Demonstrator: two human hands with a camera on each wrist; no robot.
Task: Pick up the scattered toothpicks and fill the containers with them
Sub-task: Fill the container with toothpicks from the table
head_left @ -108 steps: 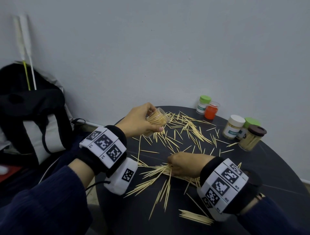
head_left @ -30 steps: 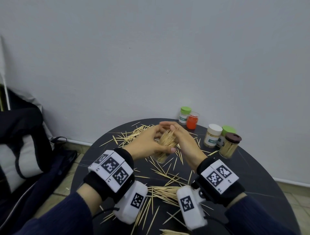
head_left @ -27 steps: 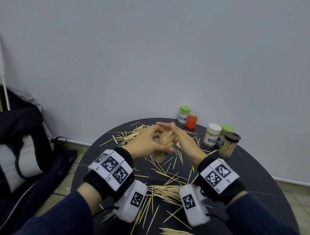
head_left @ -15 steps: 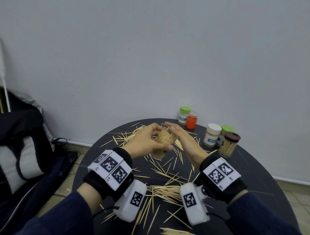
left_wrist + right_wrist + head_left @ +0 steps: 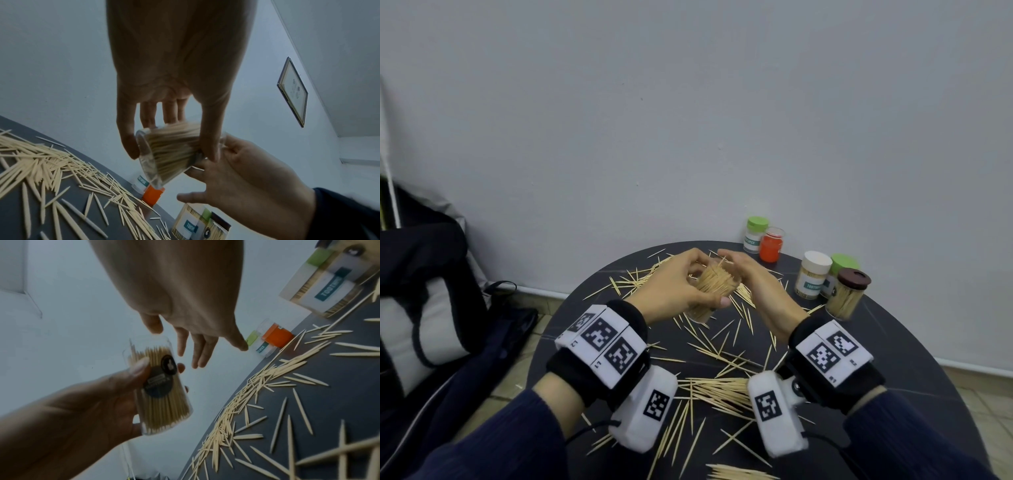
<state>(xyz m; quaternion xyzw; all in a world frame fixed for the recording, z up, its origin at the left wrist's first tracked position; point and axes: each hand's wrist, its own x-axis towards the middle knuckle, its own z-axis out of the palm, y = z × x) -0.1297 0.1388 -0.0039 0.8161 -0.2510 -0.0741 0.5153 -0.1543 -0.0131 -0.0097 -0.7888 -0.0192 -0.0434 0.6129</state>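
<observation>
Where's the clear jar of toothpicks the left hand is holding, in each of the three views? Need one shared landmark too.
Head: jar centre, above the table, gripped by the left hand.
Left wrist: jar centre, tilted, below the fingers.
Right wrist: jar lower left, thumb across it.
Landmark: orange jar by the wall.

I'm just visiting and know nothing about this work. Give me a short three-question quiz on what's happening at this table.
1. Which hand grips the clear container packed with toothpicks?
2. True or false: the brown-lidded jar lies tipped over.
3. The right hand is: A) open beside the container's mouth, B) curled round the orange jar, C) flat on the table.

Key: 1. the left hand. 2. False, it stands upright. 3. A.
</observation>
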